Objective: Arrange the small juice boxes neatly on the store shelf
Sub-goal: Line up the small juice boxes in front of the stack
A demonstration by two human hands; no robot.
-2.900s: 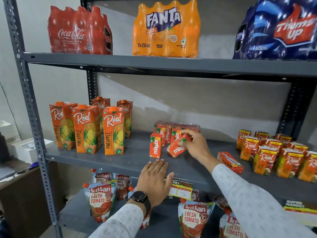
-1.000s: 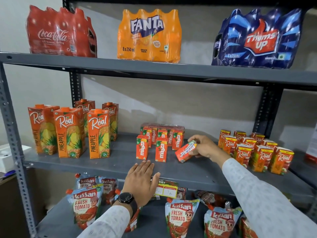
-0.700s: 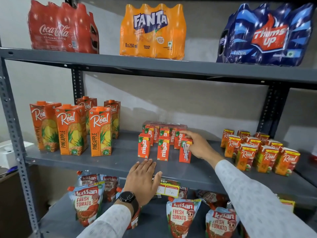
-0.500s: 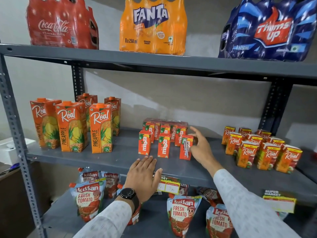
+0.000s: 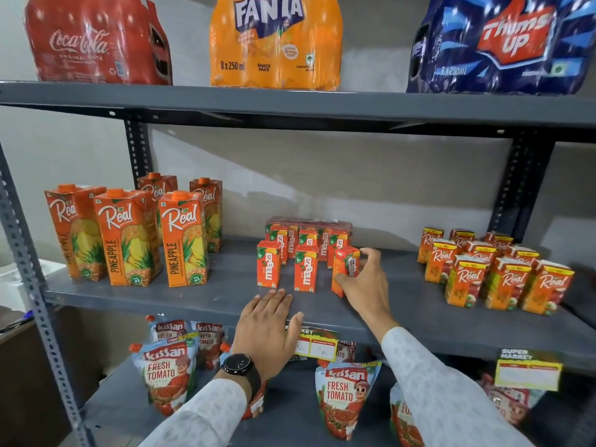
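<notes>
Three small orange Maaza juice boxes stand in a front row on the grey middle shelf [image 5: 225,287]: a left box [image 5: 268,269], a middle box [image 5: 305,270] and a right box [image 5: 345,261]. My right hand [image 5: 366,285] grips the right box, thumb low on its front and fingers behind it. That box stands upright with its narrow side toward me. More Maaza boxes and a shrink-wrapped pack [image 5: 308,229] stand behind the row. My left hand [image 5: 267,329] lies flat on the shelf's front edge, fingers apart, holding nothing.
Small Real juice boxes [image 5: 493,274] cluster at the right of the same shelf. Tall Real pineapple cartons [image 5: 129,237] stand at the left. Soda multipacks [image 5: 274,43] fill the upper shelf. Kissan tomato pouches [image 5: 342,398] and price tags [image 5: 317,345] sit below.
My right hand set the tilted Maaza box upright as the third in the front row, eased off it, and now has thumb and fingers around it again. My left hand stayed put.
</notes>
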